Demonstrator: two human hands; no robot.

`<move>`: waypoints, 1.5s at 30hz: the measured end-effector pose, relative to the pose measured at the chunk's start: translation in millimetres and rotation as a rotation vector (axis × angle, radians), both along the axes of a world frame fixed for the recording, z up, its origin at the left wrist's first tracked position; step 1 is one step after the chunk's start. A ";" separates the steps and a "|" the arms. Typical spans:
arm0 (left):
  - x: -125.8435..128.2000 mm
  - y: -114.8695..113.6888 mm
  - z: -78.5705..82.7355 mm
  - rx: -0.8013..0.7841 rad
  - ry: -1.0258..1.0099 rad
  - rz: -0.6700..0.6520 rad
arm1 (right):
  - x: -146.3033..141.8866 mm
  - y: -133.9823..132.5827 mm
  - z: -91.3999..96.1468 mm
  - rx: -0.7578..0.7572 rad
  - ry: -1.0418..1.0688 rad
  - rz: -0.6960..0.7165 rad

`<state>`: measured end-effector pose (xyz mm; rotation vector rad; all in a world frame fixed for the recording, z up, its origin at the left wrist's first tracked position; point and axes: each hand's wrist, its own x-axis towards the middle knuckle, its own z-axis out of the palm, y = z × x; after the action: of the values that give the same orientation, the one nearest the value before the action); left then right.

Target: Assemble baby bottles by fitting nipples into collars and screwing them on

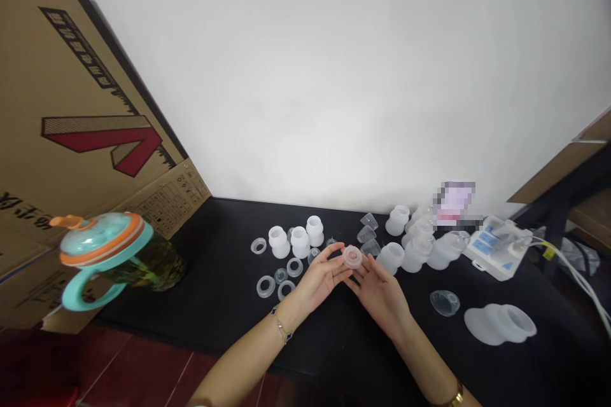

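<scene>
Both my hands meet above the black table, holding a small translucent round cap-like piece [352, 257] with a raised ring and a pinkish middle. My left hand [321, 278] grips its left side between thumb and fingers. On its right side the fingers of my right hand [380, 296] press against the edge. Left of my hands stand several white baby bottles [300, 243], with loose collar rings [265, 287] and a small clear nipple [280, 276] in front. More white bottles [392, 258] and clear domed caps [367, 234] are just beyond my right hand.
A large bottle [499, 324] lies on its side at the right, near a clear cap [445, 303]. A white power strip [496, 247] with cables sits behind. At the left are a lidded turquoise jug [124, 254] and a cardboard box [95, 108]. A wall [334, 76] rises behind the table.
</scene>
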<state>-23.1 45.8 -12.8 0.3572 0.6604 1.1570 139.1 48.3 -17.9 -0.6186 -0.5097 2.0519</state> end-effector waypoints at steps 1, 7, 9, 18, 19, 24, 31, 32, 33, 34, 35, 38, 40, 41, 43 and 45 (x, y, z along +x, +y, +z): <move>-0.4 0.4 -1.4 -0.002 -0.010 0.002 | -0.2 0.2 -1.1 -0.006 0.001 -0.003; -3.9 2.5 -2.2 -0.017 -0.099 -0.036 | -2.0 0.7 -2.2 -0.025 -0.019 -0.043; -4.0 2.5 -0.1 -0.030 -0.116 -0.047 | -2.1 1.0 -2.2 -0.019 -0.035 -0.051; -3.2 1.6 1.8 -0.035 -0.113 -0.050 | -1.9 0.7 -6.9 -0.034 -0.028 -0.088; -3.0 1.2 1.6 -0.022 -0.104 -0.050 | -2.0 -0.1 -6.1 -0.018 -0.035 -0.085; -0.7 -1.4 1.5 0.037 -0.014 -0.039 | -3.6 -5.5 2.6 0.040 -0.090 -0.099; -0.3 0.0 -4.0 0.064 0.049 -0.035 | -5.1 -8.8 9.1 0.051 -0.153 -0.098; -0.4 0.3 -5.4 0.057 0.052 -0.027 | -5.2 -9.0 9.5 0.056 -0.165 -0.098; -0.3 0.6 -6.7 0.047 0.051 -0.019 | -5.3 -9.2 9.9 0.061 -0.175 -0.098; -0.2 0.8 -7.7 0.037 0.050 -0.013 | -5.3 -9.5 10.4 0.066 -0.181 -0.096; -0.1 0.9 -8.5 0.029 0.048 -0.009 | -5.3 -9.8 10.8 0.071 -0.184 -0.094; 0.2 0.8 -8.5 0.027 0.047 -0.014 | -5.2 -10.0 11.1 0.068 -0.176 -0.090; 0.2 0.5 -7.1 0.038 0.052 -0.028 | -5.0 -9.6 10.2 0.053 -0.166 -0.106; 0.1 0.4 -6.2 0.045 0.055 -0.036 | -4.9 -9.3 9.5 0.047 -0.162 -0.116; 0.1 0.1 -4.6 0.054 0.060 -0.049 | -4.8 -8.5 8.2 0.047 -0.165 -0.132; 0.2 -0.2 -3.6 0.052 0.067 -0.053 | -4.7 -7.8 7.4 0.052 -0.179 -0.135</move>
<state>-22.9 45.5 -16.4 0.4566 0.6765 1.1173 134.4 40.4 -10.5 -0.7881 -0.6069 1.8608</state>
